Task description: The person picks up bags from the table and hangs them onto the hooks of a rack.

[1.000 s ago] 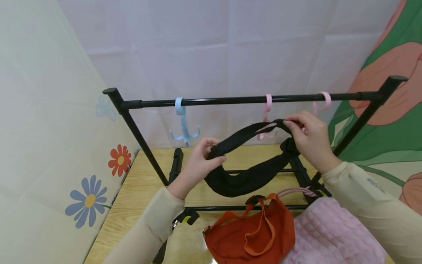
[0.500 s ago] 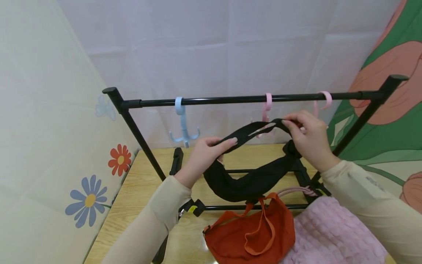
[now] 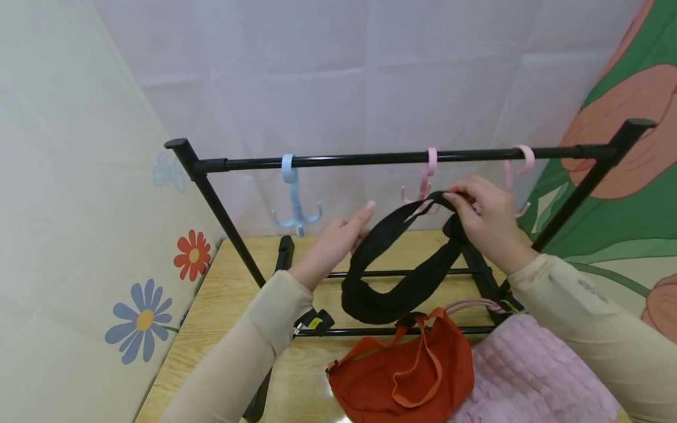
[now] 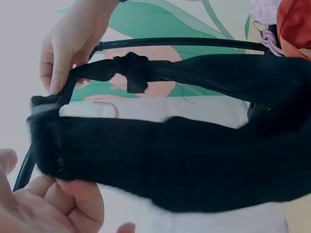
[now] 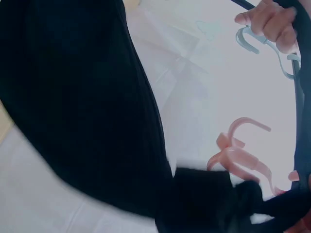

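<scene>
A black cloth loop [image 3: 372, 302] with a knot near its right end, apparently a soft shoulder bag, hangs in the air in front of the rack. At its top, the right hand [image 3: 486, 217] pinches the narrow strap between thumb and fingers. My left hand [image 3: 333, 241] is beside the loop's left side with the thumb raised; the left wrist view shows its fingers [image 4: 73, 208] loosely bent under the black band [image 4: 112, 150], not gripping it. Behind the strap hangs a pink hook [image 3: 425, 173], partly covered by the cloth.
A black rack bar [image 3: 359, 159] spans the back, carrying a blue hook [image 3: 294, 202] and another pink hook [image 3: 528, 157] at right. In front lie an orange bag [image 3: 412, 376] and a fluffy pink bag [image 3: 539, 376] on the wooden table [image 3: 211, 329].
The left hand first gripped the band, slid along it, then let go with its thumb lifted. The right hand has shifted slightly left, and the loop has narrowed.
</scene>
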`<state>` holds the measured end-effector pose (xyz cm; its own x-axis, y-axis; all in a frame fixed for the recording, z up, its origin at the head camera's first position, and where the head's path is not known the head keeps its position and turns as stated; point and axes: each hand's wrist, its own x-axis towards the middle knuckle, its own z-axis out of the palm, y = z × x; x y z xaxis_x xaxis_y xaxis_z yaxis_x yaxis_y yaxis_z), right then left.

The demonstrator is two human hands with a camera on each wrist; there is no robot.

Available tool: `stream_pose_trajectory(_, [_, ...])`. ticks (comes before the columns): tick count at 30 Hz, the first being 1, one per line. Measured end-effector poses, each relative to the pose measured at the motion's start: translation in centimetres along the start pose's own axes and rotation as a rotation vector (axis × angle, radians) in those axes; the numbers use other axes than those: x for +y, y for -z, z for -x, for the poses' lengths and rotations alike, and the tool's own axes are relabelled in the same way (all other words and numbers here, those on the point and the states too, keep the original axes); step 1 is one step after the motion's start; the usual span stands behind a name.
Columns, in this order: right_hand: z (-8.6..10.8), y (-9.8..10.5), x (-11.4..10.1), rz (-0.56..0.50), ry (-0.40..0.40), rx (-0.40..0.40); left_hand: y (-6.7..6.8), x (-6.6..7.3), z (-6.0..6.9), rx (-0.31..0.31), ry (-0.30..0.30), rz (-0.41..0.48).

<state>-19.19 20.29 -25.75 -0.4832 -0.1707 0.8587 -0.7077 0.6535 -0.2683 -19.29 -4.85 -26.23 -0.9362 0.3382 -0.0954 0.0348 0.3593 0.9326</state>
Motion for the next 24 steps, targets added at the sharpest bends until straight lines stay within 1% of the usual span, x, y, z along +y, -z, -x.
stream_pose_trajectory(2, [0.0, 0.0, 0.0, 0.002, 0.007, 0.001, -0.2, 0.1, -0.1, -0.038, -0.004, -0.001])
stream_pose_trajectory(4, [-0.1, 0.0, -0.1, 0.006, 0.007, 0.001, -0.4, 0.3, -0.3, -0.053, -0.024, -0.004])
stream_pose_trajectory(6, [-0.1, 0.1, 0.0, 0.006, 0.001, 0.0, -0.6, 0.3, -0.5, -0.063, -0.052, 0.016])
stream_pose_trajectory(9, [-0.1, 0.1, 0.0, 0.007, -0.005, -0.005, -0.8, 0.5, -0.7, -0.048, -0.091, 0.057])
stream_pose_trajectory(11, [0.0, 0.2, 0.1, 0.008, -0.01, -0.01, -0.8, 0.5, -0.9, -0.04, -0.096, 0.105])
stream_pose_trajectory(15, [0.0, 0.2, 0.4, 0.016, -0.032, -0.021, -1.0, 0.7, -1.2, -0.011, -0.096, 0.17])
stream_pose_trajectory(19, [0.0, 0.2, 0.6, 0.031, -0.053, -0.032, -1.1, 0.7, -1.6, 0.026, -0.093, 0.193])
stream_pose_trajectory(21, [0.0, 0.2, 0.8, 0.037, -0.055, -0.037, -1.2, 0.6, -1.7, 0.041, -0.099, 0.191])
stream_pose_trajectory(24, [0.1, 0.2, 1.0, 0.045, -0.055, -0.041, -1.2, 0.4, -1.9, 0.048, -0.129, 0.193])
